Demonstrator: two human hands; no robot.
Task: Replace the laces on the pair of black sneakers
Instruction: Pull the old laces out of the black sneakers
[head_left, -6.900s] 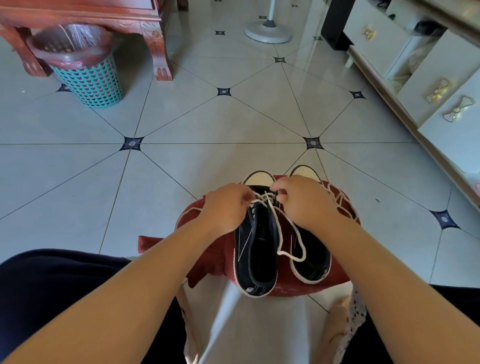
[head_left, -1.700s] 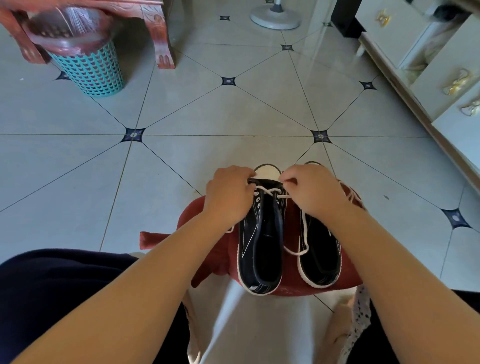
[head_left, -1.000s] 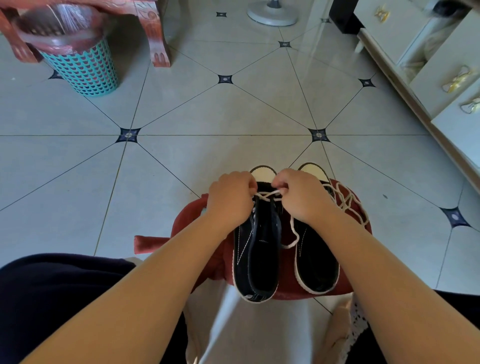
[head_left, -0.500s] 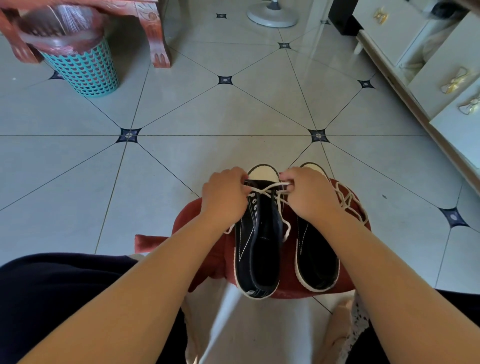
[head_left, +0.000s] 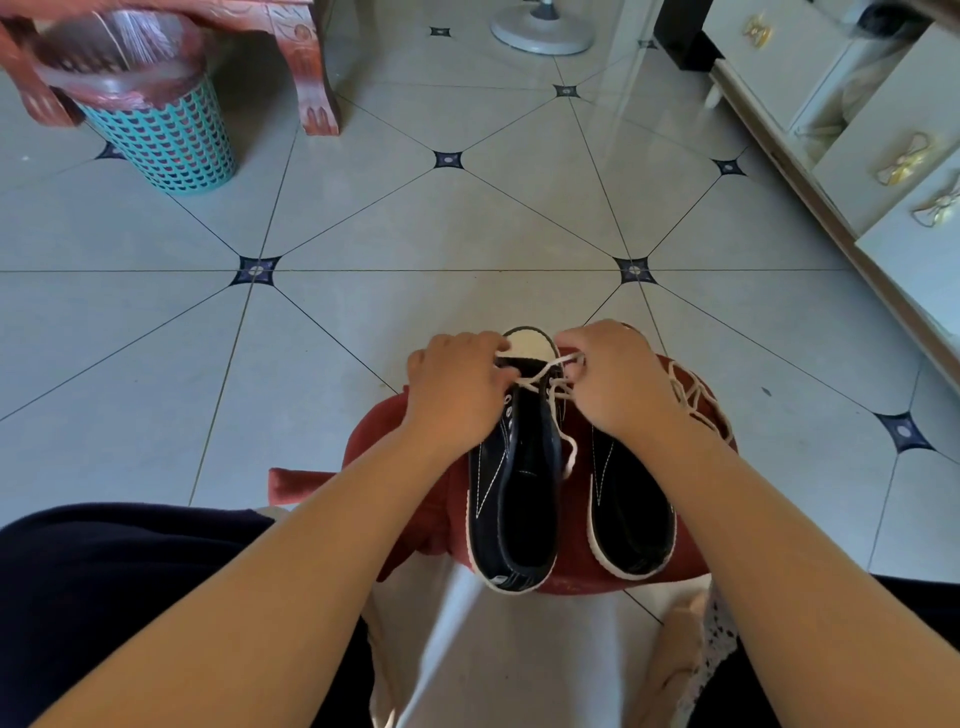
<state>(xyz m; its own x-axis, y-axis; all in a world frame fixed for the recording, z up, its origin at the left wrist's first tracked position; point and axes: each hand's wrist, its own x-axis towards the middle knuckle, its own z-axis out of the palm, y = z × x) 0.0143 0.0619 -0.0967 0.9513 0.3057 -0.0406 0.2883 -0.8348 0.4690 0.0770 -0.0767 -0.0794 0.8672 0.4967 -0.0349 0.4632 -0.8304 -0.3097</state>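
Two black sneakers (head_left: 519, 509) sit side by side on a red stool (head_left: 374, 447). The left hand (head_left: 457, 395) and right hand (head_left: 613, 384) each pinch the white lace (head_left: 540, 371) over one toe, hiding the front eyelets. Another lace (head_left: 696, 400) lies on the stool's right edge. A teal wastebasket (head_left: 166, 140) stands well apart.

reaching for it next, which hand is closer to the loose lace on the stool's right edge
Right. The right hand is just beside the loose lace, wrist almost touching it; the left hand is beyond the left sneaker, farther off.
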